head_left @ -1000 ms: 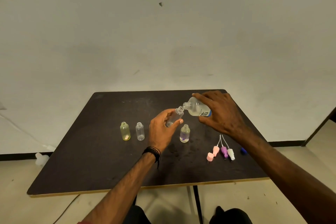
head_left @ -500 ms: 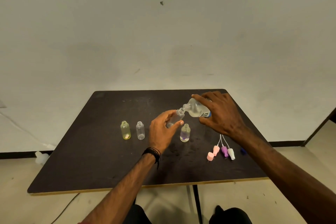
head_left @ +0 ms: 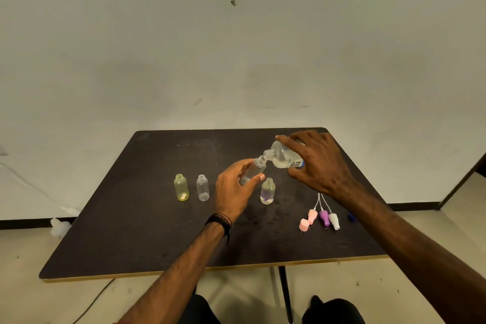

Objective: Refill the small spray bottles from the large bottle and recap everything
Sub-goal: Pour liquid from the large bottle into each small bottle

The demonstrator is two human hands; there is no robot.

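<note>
Head view: the large bottle (head_left: 282, 156) has tipped further, its mouth now meeting the small spray bottle (head_left: 252, 171).

Right hand (head_left: 319, 163) grips the large bottle; left hand (head_left: 232, 187) holds the small one above the tabletop (head_left: 131, 218), so pouring looks underway.

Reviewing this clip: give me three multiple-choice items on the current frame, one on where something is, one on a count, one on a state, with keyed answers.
1. Where do the loose spray caps lie?
A. Near the table's right front, under the right forearm
B. Beside the yellow bottle
C. On the floor

2. How many small bottles stand uncapped on the table?
A. One
B. Three
C. Five

3. How is the large bottle held?
A. Upright and capped
C. Lying on the table
B. Tilted, its mouth at the neck of the small bottle in the left hand

Answers: 1 A, the pink, purple and white caps sit there. 2 B, the yellow bottle, clear bottle and the one with purple at its bottom stand open. 3 B, the right hand tips it over.
</note>
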